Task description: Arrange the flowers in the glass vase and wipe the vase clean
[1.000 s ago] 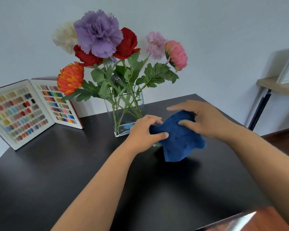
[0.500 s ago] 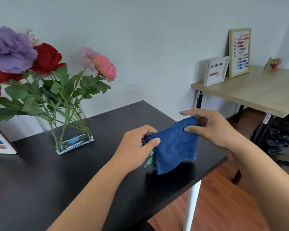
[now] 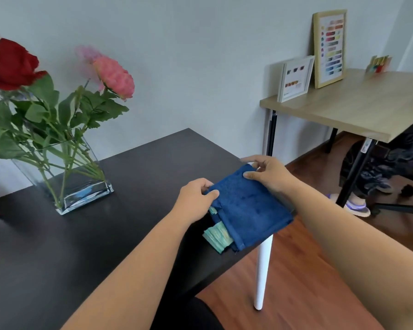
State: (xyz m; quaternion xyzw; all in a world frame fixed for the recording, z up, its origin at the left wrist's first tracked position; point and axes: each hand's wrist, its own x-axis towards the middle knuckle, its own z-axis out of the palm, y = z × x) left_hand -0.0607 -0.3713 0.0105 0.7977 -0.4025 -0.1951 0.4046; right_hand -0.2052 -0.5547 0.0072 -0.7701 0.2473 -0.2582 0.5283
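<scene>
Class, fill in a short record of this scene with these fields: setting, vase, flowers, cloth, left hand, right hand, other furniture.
setting: black table by a pale wall, wooden floor
vase: square glass vase standing upright at the table's far left
flowers: red and pink flowers with green stems standing in the vase
cloth: folded blue cloth at the table's right edge, a green cloth showing under it
left hand: left hand pinching the cloth's near-left corner
right hand: right hand gripping its far corner
other furniture: wooden desk with two framed cards
</scene>
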